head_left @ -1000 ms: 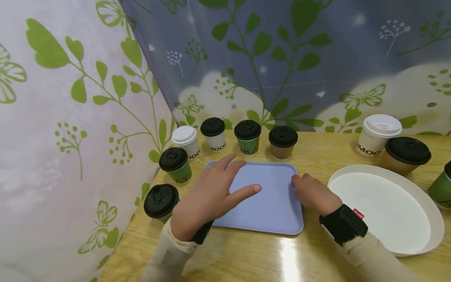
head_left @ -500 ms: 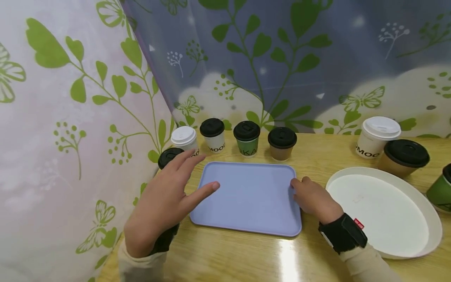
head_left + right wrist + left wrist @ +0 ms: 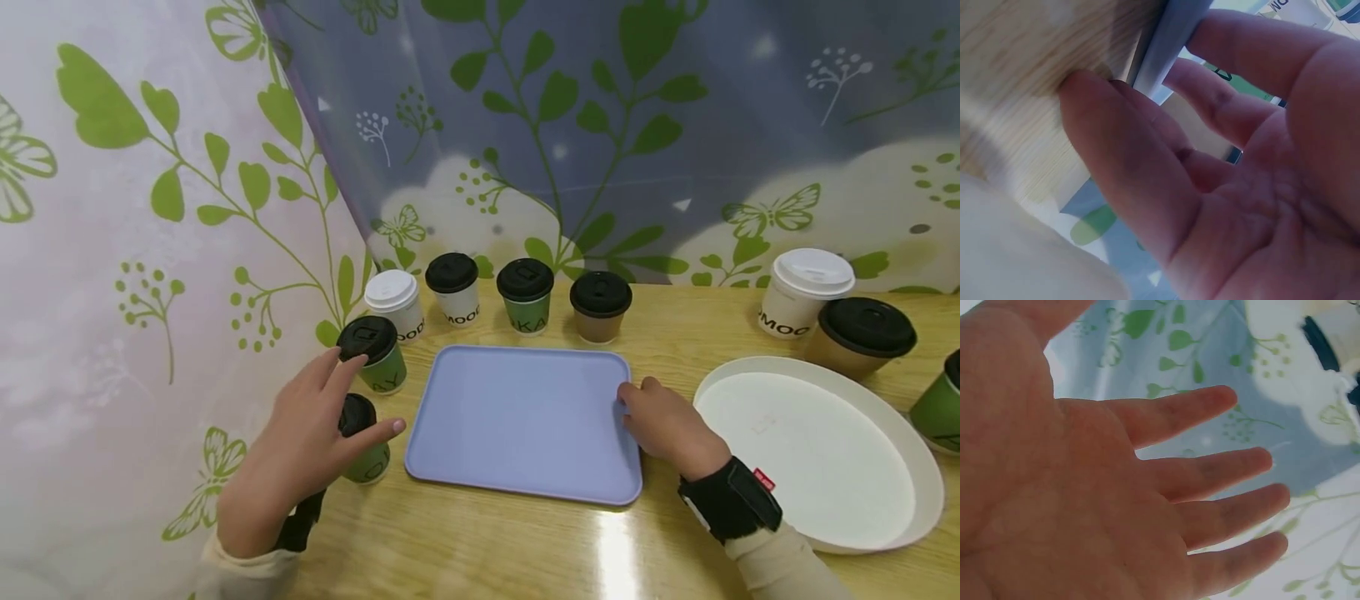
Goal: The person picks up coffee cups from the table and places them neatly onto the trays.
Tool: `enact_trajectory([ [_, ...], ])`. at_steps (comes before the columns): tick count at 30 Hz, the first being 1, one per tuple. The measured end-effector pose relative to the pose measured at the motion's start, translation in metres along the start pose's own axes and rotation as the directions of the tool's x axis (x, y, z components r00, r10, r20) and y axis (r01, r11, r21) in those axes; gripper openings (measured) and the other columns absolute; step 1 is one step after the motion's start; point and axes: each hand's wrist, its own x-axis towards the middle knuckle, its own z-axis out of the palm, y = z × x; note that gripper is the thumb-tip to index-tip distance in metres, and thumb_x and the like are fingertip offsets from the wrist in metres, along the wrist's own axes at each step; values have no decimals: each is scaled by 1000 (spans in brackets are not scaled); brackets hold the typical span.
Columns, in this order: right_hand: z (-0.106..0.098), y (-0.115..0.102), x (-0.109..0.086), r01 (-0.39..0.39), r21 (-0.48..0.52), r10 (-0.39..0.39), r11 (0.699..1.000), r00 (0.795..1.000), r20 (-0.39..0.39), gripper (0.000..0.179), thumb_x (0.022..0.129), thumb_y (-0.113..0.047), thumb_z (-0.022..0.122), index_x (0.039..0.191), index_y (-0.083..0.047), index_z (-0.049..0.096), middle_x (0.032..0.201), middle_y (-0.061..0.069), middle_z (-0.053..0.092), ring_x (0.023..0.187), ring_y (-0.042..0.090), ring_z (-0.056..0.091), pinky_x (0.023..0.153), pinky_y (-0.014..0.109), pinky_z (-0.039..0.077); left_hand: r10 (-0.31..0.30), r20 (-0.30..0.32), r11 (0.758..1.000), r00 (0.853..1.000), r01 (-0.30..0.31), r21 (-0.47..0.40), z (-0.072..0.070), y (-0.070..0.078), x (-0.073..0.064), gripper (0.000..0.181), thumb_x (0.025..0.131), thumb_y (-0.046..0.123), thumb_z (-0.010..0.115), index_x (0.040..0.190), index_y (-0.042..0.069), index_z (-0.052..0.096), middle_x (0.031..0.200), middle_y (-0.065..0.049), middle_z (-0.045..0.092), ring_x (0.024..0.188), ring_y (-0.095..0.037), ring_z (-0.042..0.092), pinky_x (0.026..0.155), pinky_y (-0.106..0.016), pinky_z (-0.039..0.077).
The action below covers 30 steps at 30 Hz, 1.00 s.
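Two bare hands, with black bands (image 3: 729, 500) at the wrists. With the right hand (image 3: 666, 423), fingers curled, grips the right rim of a blue tray (image 3: 517, 417) lying flat on a wooden table (image 3: 480, 550); thumb low beside the wood (hard to tell, in that dim close-up, how far under the rim). With the left hand (image 3: 288, 454), fingers straight and apart, hovers left of the tray, in front of a near green cup (image 3: 369, 467) under a black lid. Cannot tell whether touching it. Just behind, a second green cup (image 3: 386, 372), also black-lidded, close to the fingertips.

Beyond the tray's far edge, from left to right: a white-lidded cup (image 3: 395, 304), a white cup with a black lid (image 3: 457, 304), a third green cup (image 3: 527, 312) and a brown cup (image 3: 598, 323). Right of the right hand, a round white tray (image 3: 810, 450); behind and beside it, another white-lidded cup (image 3: 801, 292), a wider brown cup (image 3: 862, 333) and, cut by the frame, a fourth green cup (image 3: 939, 408). All around, a leaf-printed cloth (image 3: 600, 133).
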Motion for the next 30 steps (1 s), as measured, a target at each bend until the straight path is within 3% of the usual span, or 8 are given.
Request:
enact_trajectory([
  [6,0,-1,-2,-16,11,16,1000,1000,-8,22,98,-5,65,116,7,63,97,24,58,79,30,60,68,45,54,-30,-9,999,1000,30,-24,15,-12,-7,90,86,50,82,151,0,46,156,-37,32,141,-57,33,106,-73,31],
  [14,-1,0,-1,-26,26,26,999,1000,0,24,99,-6,66,119,6,63,100,24,58,80,29,60,69,45,55,-63,-1,997,998,63,-54,30,-18,-9,95,86,51,82,157,3,40,160,-37,23,145,-57,25,108,-74,28],
  [24,2,0,1,-45,33,45,998,999,1,25,99,-6,65,121,6,63,100,24,58,76,28,59,67,43,54,-79,18,993,997,81,-85,43,-23,-11,87,88,47,81,154,3,45,158,-38,25,143,-58,29,103,-75,33],
  [30,2,0,0,-41,33,42,999,999,-7,24,99,-7,65,119,6,63,99,24,58,75,29,60,67,45,54,-86,-17,992,996,85,-94,50,-25,-15,85,86,42,85,150,0,48,155,-39,30,142,-61,28,106,-75,29],
])
